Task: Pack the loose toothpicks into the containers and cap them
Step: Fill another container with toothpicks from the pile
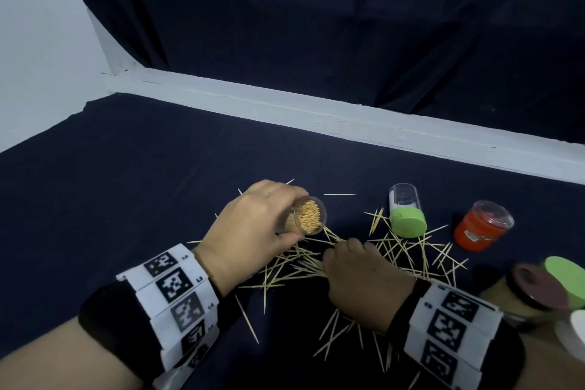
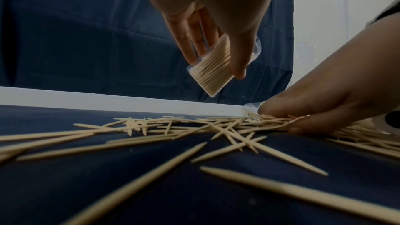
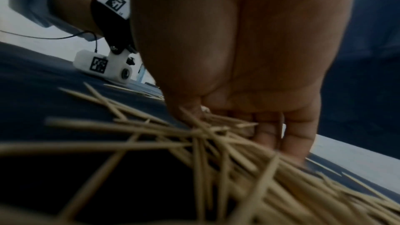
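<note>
Partly hidden under the right hand (image 1: 364, 275), loose toothpicks (image 1: 402, 250), fingertips unseen.

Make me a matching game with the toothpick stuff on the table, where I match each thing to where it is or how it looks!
Things:
1. Clear plastic container packed with toothpicks
2. Loose wooden toothpicks
3. Clear container with a green cap
4. Red container with a clear top

States:
A. Standing on its green end on the dark cloth
B. Furthest right of the open table, untouched
C. Tilted, held up in the left hand
D. Scattered on the cloth, some being gathered by the right hand

Pairs: 1-C, 2-D, 3-A, 4-B
</note>
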